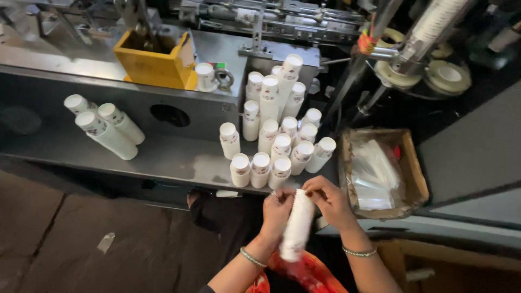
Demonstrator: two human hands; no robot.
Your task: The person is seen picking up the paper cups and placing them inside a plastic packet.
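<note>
both hands meet at the near edge of the metal shelf (163, 157), closed around the top of one stack of white paper cups (297, 225) that hangs down between the forearms, slightly blurred. the left hand (278, 209) grips the stack's upper left side, fingers curled; the right hand (328, 201) pinches its top rim from the right. just beyond them, many upright cup stacks (274, 135) crowd the shelf. three more stacks (106, 127) lie on their sides at far left. a cardboard box (410, 168) with clear plastic bags (374, 173) sits to the right. a yellow bin (154, 62) stands farther back on the machine.
</note>
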